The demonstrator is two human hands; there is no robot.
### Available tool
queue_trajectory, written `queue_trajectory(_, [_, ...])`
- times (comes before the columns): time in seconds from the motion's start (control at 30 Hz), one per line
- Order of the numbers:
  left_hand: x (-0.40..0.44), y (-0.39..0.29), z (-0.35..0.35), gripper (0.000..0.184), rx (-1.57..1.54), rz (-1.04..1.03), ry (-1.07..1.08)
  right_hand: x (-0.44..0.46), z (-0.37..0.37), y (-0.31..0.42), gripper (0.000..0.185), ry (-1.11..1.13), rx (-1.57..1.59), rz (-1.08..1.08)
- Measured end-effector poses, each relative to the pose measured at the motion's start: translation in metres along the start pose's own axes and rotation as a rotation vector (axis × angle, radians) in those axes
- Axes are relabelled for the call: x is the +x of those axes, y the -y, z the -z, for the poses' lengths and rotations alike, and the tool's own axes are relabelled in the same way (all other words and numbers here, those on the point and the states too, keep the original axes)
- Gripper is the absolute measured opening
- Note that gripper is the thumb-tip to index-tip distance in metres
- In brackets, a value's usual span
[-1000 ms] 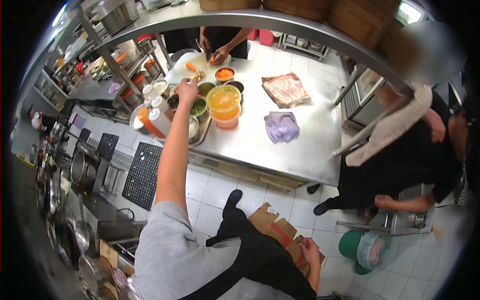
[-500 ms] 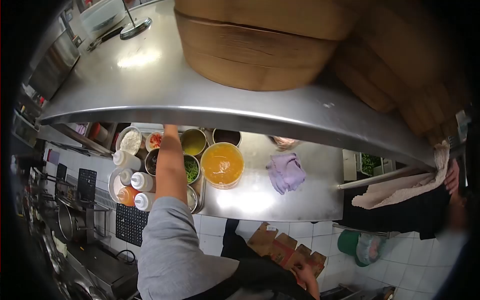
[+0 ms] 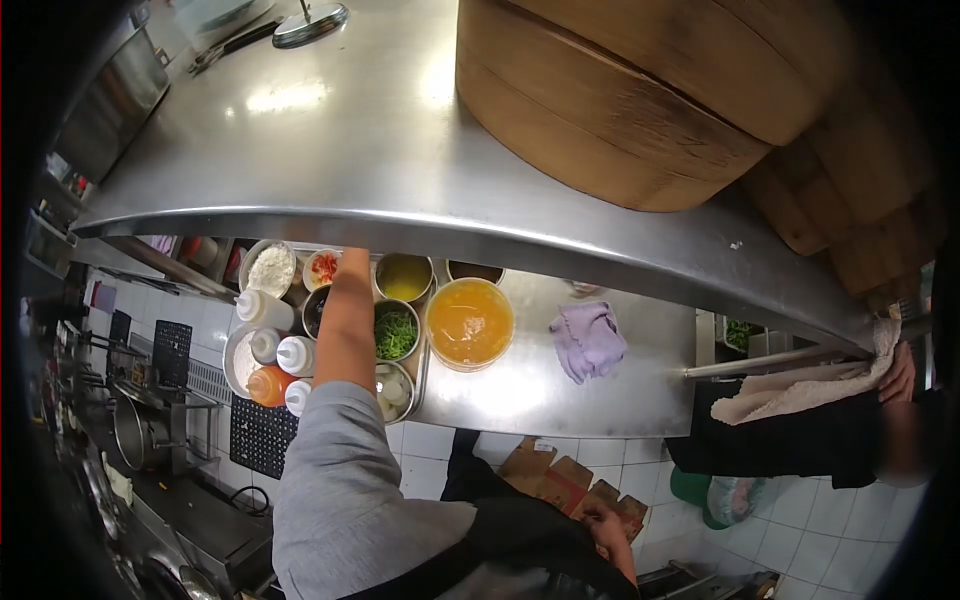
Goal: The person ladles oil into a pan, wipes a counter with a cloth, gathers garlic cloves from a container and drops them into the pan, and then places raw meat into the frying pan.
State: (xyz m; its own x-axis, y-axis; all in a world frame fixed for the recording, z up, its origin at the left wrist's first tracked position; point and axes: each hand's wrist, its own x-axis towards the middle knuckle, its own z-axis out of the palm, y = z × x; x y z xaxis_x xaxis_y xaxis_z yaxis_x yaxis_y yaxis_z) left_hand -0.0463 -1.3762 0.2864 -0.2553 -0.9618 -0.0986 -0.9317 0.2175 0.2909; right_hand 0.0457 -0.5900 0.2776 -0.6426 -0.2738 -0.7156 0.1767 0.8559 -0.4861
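Observation:
My left arm, in a grey sleeve, reaches forward across several containers. The steel shelf edge hides my left hand, so what it touches does not show. Beside the forearm are a pot of chopped green herbs, a bowl of red pieces and a pot of yellow-green liquid. A large tub of orange-yellow liquid stands to the right. My right hand is low by my black apron, fingers loosely bent and apart, with nothing visible in it. Behind it lies flattened cardboard.
Bamboo steamers stand on the upper steel shelf. Squeeze bottles and a bowl of white powder are at left. A purple cloth lies on the counter. At right, another person's hand is near a hanging towel.
The view has shifted, so the steamers and containers appear farther right. My left arm stays stretched under the shelf, and my right hand remains low by the apron.

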Motion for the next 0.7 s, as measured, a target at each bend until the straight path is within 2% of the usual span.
queue_trajectory(0.53, [0.016, 0.002, -0.009, 0.049, -0.181, 0.015, -0.02, -0.015, 0.002, -0.012, 0.03, -0.044, -0.135, 0.035])
queue_trajectory(0.7, [0.033, 0.012, -0.001, 0.047, -0.5, 0.039, -0.085, -0.012, 0.003, -0.033, 0.03, -0.051, -0.125, 0.018])
